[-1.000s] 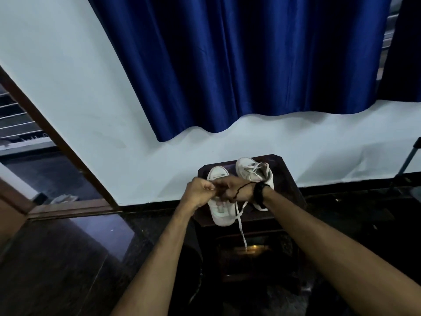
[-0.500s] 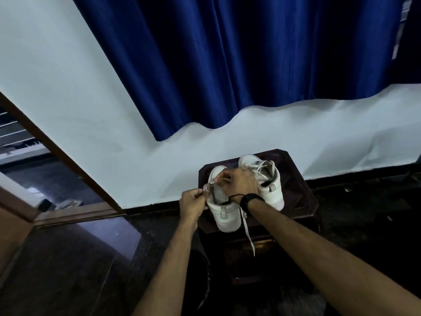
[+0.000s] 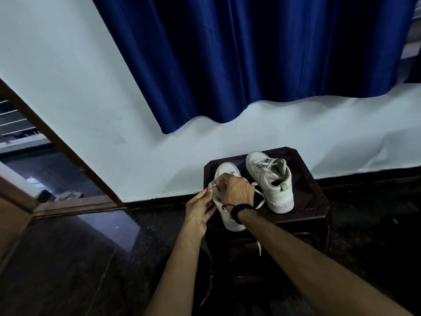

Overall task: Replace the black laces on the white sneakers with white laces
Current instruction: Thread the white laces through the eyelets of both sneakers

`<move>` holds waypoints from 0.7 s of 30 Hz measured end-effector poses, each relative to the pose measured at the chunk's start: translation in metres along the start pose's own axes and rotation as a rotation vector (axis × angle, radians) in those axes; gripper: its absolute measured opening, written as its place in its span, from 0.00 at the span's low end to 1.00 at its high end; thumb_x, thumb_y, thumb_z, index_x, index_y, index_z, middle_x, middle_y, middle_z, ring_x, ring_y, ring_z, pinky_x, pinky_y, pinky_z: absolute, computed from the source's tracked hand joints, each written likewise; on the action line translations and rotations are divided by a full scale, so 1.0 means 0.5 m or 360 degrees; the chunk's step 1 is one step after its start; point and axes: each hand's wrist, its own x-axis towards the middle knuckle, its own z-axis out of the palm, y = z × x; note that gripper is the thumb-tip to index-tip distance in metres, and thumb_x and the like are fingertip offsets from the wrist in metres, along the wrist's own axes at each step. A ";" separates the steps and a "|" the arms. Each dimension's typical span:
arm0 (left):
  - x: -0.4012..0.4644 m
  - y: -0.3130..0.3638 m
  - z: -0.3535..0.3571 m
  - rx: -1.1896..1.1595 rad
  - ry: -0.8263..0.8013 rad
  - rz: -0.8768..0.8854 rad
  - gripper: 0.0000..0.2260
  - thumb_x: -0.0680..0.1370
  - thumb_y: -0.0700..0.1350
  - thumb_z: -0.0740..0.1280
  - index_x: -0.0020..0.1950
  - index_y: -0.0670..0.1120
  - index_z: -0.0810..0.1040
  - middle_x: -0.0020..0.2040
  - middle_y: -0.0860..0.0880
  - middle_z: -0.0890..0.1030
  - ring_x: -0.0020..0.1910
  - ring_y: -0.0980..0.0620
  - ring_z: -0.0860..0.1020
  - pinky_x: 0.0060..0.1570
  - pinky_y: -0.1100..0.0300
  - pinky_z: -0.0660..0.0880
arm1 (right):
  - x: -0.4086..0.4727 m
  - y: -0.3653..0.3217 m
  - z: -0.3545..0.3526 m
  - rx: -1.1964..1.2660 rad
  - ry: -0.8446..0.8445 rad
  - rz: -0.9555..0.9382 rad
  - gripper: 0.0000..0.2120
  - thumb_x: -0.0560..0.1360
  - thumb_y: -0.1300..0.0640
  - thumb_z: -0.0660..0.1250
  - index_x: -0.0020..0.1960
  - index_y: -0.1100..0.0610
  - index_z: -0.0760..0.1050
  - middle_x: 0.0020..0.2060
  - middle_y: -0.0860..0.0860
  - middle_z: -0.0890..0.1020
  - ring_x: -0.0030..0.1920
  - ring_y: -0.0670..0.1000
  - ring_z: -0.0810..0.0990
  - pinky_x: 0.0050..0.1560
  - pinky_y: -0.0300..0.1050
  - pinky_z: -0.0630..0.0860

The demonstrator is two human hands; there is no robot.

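near sneaker point(image 3: 230, 221) on dark counter point(image 3: 312, 201), left side | left hand point(image 3: 199, 210) fingers pinch white lace point(image 3: 259, 200) tip at sneaker's left edge | right hand point(image 3: 235, 190) fingers curled gripping lace over the tongue | far sneaker point(image 3: 271, 181) right, already white-laced | blue curtain point(image 3: 227, 53) behind
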 end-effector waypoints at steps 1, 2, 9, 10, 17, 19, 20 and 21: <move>-0.001 0.000 0.000 -0.0002 -0.0003 0.0003 0.14 0.75 0.39 0.73 0.60 0.42 0.81 0.48 0.47 0.86 0.47 0.51 0.82 0.51 0.53 0.79 | -0.002 -0.001 0.000 -0.0052 0.0017 -0.0015 0.13 0.78 0.47 0.58 0.51 0.50 0.79 0.45 0.54 0.83 0.48 0.57 0.82 0.40 0.45 0.72; 0.000 -0.002 0.000 0.0001 -0.0003 0.0009 0.13 0.75 0.39 0.73 0.59 0.42 0.81 0.47 0.47 0.86 0.47 0.51 0.82 0.51 0.53 0.79 | -0.003 -0.002 0.001 -0.0090 0.0026 -0.0028 0.13 0.77 0.47 0.58 0.51 0.51 0.79 0.44 0.53 0.83 0.47 0.57 0.82 0.40 0.45 0.72; -0.007 -0.012 0.011 0.0152 0.0060 0.0225 0.09 0.75 0.41 0.73 0.54 0.47 0.84 0.43 0.52 0.86 0.43 0.57 0.83 0.46 0.58 0.81 | -0.004 -0.011 0.001 -0.0249 0.0045 -0.0199 0.11 0.74 0.47 0.61 0.47 0.53 0.78 0.39 0.53 0.83 0.41 0.57 0.82 0.36 0.44 0.69; -0.005 -0.013 0.011 0.0193 0.0058 0.0260 0.09 0.75 0.41 0.73 0.54 0.47 0.84 0.44 0.51 0.86 0.43 0.57 0.83 0.44 0.60 0.80 | -0.002 -0.011 0.003 -0.0284 0.0049 -0.0256 0.09 0.73 0.48 0.63 0.44 0.53 0.77 0.37 0.53 0.83 0.38 0.56 0.82 0.34 0.44 0.70; 0.029 0.005 0.024 0.0005 0.0255 0.0126 0.05 0.73 0.35 0.74 0.48 0.39 0.84 0.39 0.45 0.85 0.38 0.49 0.82 0.44 0.56 0.80 | -0.002 -0.010 0.008 -0.0383 0.0255 -0.0319 0.13 0.68 0.43 0.68 0.34 0.52 0.74 0.24 0.51 0.77 0.23 0.54 0.77 0.28 0.40 0.69; 0.035 0.012 0.030 -0.0011 0.0301 0.0152 0.04 0.74 0.32 0.71 0.46 0.37 0.83 0.40 0.41 0.84 0.36 0.48 0.81 0.39 0.59 0.80 | 0.002 -0.005 0.005 -0.0404 0.0272 -0.0350 0.11 0.68 0.44 0.68 0.38 0.52 0.75 0.25 0.51 0.79 0.24 0.54 0.78 0.28 0.40 0.66; 0.036 0.019 0.032 -0.0058 0.0297 0.0162 0.05 0.76 0.32 0.67 0.45 0.39 0.81 0.40 0.41 0.83 0.36 0.48 0.80 0.37 0.61 0.79 | 0.003 0.001 0.001 -0.0428 0.0245 -0.0366 0.11 0.69 0.44 0.66 0.39 0.52 0.75 0.26 0.52 0.80 0.26 0.55 0.79 0.29 0.41 0.65; 0.036 0.029 0.029 -0.0182 0.0270 0.0158 0.07 0.78 0.32 0.63 0.44 0.41 0.78 0.40 0.42 0.82 0.37 0.48 0.80 0.39 0.60 0.79 | 0.005 0.006 -0.005 -0.0441 0.0219 -0.0382 0.12 0.71 0.43 0.64 0.40 0.52 0.75 0.28 0.52 0.81 0.28 0.55 0.80 0.30 0.42 0.64</move>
